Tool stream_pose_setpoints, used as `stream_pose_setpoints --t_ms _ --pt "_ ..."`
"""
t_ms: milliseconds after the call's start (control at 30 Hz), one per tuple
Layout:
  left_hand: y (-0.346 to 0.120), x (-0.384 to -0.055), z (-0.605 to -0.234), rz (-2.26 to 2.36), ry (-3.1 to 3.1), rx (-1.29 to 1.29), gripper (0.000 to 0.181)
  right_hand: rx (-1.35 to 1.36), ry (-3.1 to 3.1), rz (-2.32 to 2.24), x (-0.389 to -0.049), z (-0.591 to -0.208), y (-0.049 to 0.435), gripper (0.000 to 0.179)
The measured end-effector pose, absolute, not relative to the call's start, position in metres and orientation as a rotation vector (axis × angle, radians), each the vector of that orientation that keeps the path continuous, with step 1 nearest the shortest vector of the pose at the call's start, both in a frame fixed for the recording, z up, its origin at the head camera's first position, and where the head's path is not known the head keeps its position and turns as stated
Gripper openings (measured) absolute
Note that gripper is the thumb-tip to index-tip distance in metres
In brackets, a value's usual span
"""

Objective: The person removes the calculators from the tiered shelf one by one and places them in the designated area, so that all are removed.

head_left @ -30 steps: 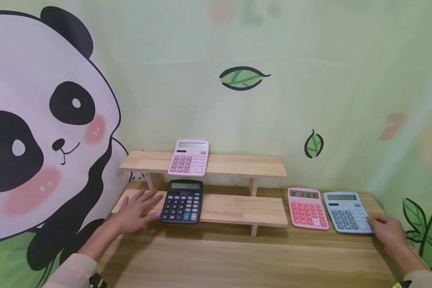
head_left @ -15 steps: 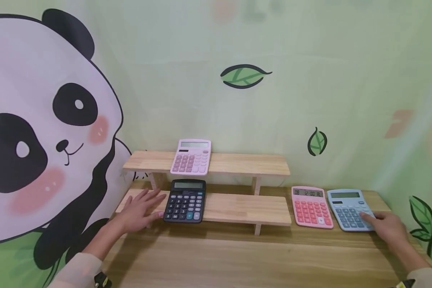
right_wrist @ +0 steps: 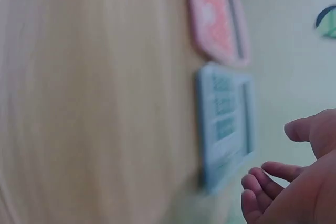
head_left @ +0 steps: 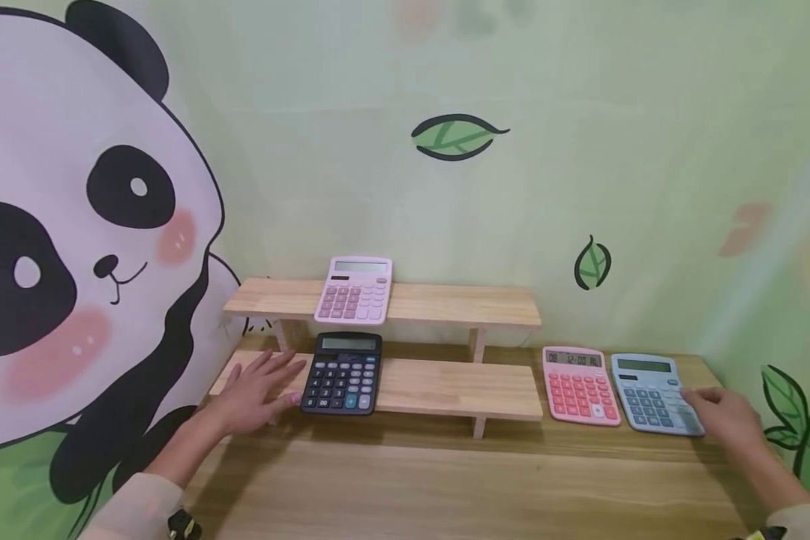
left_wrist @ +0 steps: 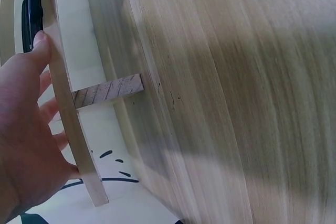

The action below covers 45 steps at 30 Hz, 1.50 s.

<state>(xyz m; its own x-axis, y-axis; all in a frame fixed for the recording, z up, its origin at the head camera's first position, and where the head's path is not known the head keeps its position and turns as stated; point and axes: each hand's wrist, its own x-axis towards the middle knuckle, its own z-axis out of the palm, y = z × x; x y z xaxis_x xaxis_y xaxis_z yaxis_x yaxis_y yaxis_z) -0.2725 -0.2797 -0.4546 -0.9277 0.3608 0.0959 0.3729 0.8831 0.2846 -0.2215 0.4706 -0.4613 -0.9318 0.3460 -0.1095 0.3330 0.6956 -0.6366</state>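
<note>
My left hand (head_left: 256, 394) rests with spread fingers on the lower wooden shelf (head_left: 455, 386), its thumb at the lower left edge of a black calculator (head_left: 340, 375). In the left wrist view, the thumb (left_wrist: 42, 45) is beside that calculator's dark edge. At the right, a light blue calculator (head_left: 655, 397) lies on the tabletop next to a pink calculator (head_left: 580, 386). My right hand (head_left: 729, 420) is over the blue one's right side. The right wrist view shows this hand (right_wrist: 310, 177) apart from the blue calculator (right_wrist: 226, 124), its fingers loosely bent and holding nothing.
A pale pink calculator (head_left: 354, 291) leans on the upper wooden shelf (head_left: 462, 306). Both shelves stand on short legs on the wooden table (head_left: 445, 487). Behind rises a green backdrop (head_left: 310, 165) printed with a panda and leaves.
My right hand has gone from the blue calculator's right edge to its keys, then drawn back and up from them. My left hand keeps its place; the view shifts slightly.
</note>
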Motion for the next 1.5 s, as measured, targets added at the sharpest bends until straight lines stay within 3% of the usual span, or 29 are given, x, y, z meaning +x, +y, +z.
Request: stream_pose_setpoints --t_ms 267,700,1000,1500 --pt "-0.279 -0.271 -0.458 -0.460 -3.010 -0.607 0.072 -0.319 -2.700 1.154 -0.202 -0.404 0.413 0.079" --pt "-0.280 -0.268 -0.459 -0.484 -2.965 -0.645 0.068 0.210 -2.498 1.375 -0.201 -0.344 0.266 0.049" --pt "-0.277 -0.280 -0.452 -0.491 -2.964 -0.652 0.069 0.458 -2.427 1.838 -0.230 -0.344 0.176 0.041" --pt "-0.278 -0.275 -0.452 -0.469 -2.960 -0.656 0.068 0.378 -2.327 2.400 -0.272 -0.367 0.081 0.041"
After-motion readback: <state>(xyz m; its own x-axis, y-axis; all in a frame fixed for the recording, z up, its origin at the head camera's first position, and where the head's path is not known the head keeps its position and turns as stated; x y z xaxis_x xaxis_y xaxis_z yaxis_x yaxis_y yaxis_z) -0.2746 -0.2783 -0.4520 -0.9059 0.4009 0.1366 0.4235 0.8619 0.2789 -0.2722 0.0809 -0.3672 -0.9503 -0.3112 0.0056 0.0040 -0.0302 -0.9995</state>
